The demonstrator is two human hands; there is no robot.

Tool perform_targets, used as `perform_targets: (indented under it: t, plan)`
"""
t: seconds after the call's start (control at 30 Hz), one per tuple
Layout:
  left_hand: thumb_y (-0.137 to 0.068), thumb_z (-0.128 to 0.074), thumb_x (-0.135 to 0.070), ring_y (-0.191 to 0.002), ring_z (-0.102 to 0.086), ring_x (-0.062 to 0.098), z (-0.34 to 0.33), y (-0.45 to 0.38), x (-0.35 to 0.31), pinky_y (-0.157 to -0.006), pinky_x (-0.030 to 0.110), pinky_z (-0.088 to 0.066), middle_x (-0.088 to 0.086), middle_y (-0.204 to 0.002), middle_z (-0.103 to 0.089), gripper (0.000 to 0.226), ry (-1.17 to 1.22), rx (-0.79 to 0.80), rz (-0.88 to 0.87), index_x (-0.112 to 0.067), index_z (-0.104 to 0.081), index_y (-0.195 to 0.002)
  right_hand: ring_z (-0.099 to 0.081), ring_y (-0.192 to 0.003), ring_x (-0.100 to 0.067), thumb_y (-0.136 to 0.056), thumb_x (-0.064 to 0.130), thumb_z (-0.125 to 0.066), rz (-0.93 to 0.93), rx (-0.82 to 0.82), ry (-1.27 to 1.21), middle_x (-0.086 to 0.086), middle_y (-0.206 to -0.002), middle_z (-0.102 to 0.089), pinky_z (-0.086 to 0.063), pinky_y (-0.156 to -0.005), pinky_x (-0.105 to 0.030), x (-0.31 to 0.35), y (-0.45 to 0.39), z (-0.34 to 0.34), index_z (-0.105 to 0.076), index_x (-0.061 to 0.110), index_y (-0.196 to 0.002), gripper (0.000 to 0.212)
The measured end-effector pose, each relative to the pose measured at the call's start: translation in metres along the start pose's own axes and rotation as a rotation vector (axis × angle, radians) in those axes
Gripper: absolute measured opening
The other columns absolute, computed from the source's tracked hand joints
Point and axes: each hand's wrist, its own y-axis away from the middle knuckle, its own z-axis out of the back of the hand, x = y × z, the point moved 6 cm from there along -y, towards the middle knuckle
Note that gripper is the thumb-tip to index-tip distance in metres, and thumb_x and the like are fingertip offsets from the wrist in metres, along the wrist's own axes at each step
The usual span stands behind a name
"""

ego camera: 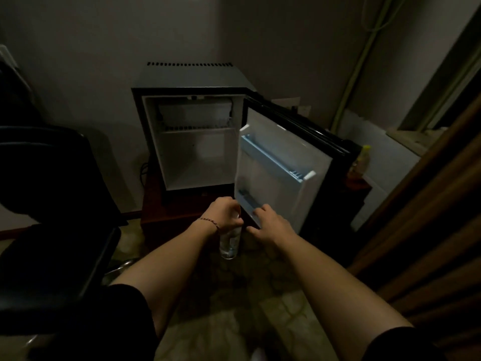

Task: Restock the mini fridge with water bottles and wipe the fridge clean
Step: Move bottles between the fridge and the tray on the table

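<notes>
A black mini fridge (192, 76) stands on a low wooden stand, its door (283, 162) swung open to the right. The white inside looks empty, with a wire shelf (197, 129) near the top. My left hand (225, 212) grips the top of a clear water bottle (230, 242) that hangs upright just below the door's lower corner. My right hand (270, 225) has its fingers spread and touches the door's bottom shelf (250, 201). A pale blue rail (273, 160) crosses the door higher up.
A black chair (52, 204) fills the left side. A yellow-capped bottle (360, 162) stands on a small table behind the open door. A wooden panel (429, 217) runs along the right. The floor (273, 321) is patterned tile.
</notes>
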Motion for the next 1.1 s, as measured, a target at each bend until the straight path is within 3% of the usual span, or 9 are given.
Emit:
perform_targets:
  t: [0.17, 0.4, 0.5, 0.6, 0.83, 1.1]
  plan:
    - [-0.078, -0.078, -0.025, -0.093, -0.061, 0.019, -0.037, 0.012, -0.061, -0.084, 0.035, -0.054, 0.004, -0.101, -0.064, 0.021, -0.002, 0.001, -0.092, -0.014, -0.067, -0.091, -0.053, -0.116, -0.024, -0.093, 0.048, -0.061, -0.082, -0.006, -0.005, -0.004, -0.133, -0.042, -0.051, -0.093, -0.041, -0.052, 0.043, 0.007, -0.045, 0.021, -0.139, 0.056]
    - [-0.08, -0.077, -0.032, -0.093, -0.059, 0.016, -0.092, 0.003, -0.14, -0.082, 0.029, -0.051, 0.002, -0.101, -0.063, 0.024, -0.005, 0.025, -0.155, -0.014, -0.068, -0.094, -0.054, -0.121, -0.025, -0.093, 0.046, -0.061, -0.137, -0.005, -0.005, -0.007, -0.138, -0.047, -0.05, -0.094, -0.04, -0.143, 0.081, 0.017, -0.046, 0.022, -0.139, 0.054]
    - [-0.083, -0.076, -0.031, -0.093, -0.059, 0.015, -0.116, -0.003, -0.167, -0.081, 0.028, -0.052, -0.001, -0.101, -0.06, 0.021, -0.008, 0.039, -0.141, -0.017, -0.067, -0.094, -0.057, -0.119, -0.026, -0.093, 0.043, -0.063, -0.158, 0.033, -0.006, -0.007, -0.136, -0.054, -0.051, -0.096, -0.041, -0.186, 0.092, 0.025, -0.051, 0.021, -0.136, 0.05]
    - [-0.084, -0.076, -0.028, -0.094, -0.057, 0.012, -0.137, -0.015, -0.195, -0.078, 0.021, -0.044, -0.007, -0.099, -0.053, 0.017, 0.007, 0.026, -0.119, -0.021, -0.063, -0.093, -0.056, -0.118, -0.025, -0.092, 0.036, -0.066, -0.147, 0.074, 0.016, -0.004, -0.141, -0.043, -0.051, -0.097, -0.043, -0.226, 0.092, 0.038, -0.051, 0.017, -0.138, 0.052]
    - [-0.089, -0.07, -0.026, -0.112, -0.055, 0.017, -0.176, -0.055, -0.251, -0.094, 0.029, -0.047, 0.002, -0.122, -0.056, 0.034, -0.011, 0.055, -0.032, -0.017, -0.061, -0.12, -0.054, -0.116, -0.022, -0.093, 0.04, -0.063, -0.091, 0.046, 0.012, -0.001, -0.136, -0.04, -0.052, -0.092, -0.039, -0.288, 0.081, 0.066, -0.045, 0.023, -0.138, 0.051]
    - [-0.088, -0.069, -0.029, -0.101, -0.056, 0.017, -0.198, -0.127, -0.275, -0.09, 0.032, -0.052, 0.002, -0.114, -0.054, 0.024, -0.022, -0.018, 0.053, -0.016, -0.064, -0.107, -0.052, -0.121, -0.023, -0.094, 0.041, -0.062, -0.119, 0.031, 0.0, -0.002, -0.143, -0.037, -0.051, -0.093, -0.038, -0.352, 0.049, 0.085, -0.042, 0.024, -0.142, 0.055]
